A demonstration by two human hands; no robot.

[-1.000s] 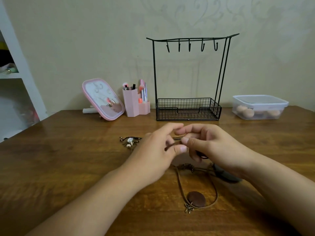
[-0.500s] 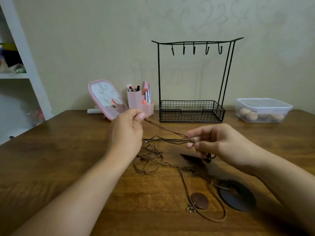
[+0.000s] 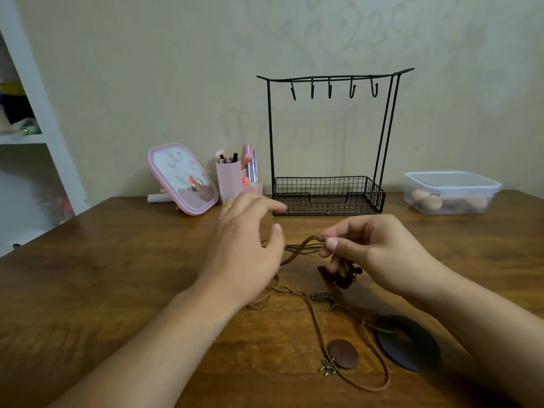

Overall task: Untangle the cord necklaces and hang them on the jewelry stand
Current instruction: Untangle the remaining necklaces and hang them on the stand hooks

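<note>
On the wooden worktop (image 3: pixel 103 290) I see tangled cord necklaces (image 3: pixel 309 295); my left hand (image 3: pixel 247 254) hides part of the knot, fingers loose, holding nothing. My right hand (image 3: pixel 371 251) has a pinch grip on several cords. The jewelry stand (image 3: pixel 329 195) stands behind, hooks bare. The dark pendant (image 3: pixel 409 343) is blurred.

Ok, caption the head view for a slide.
Right hand pinches tangled brown cord necklaces above wooden table; left hand open; black wire jewelry stand empty.
</note>
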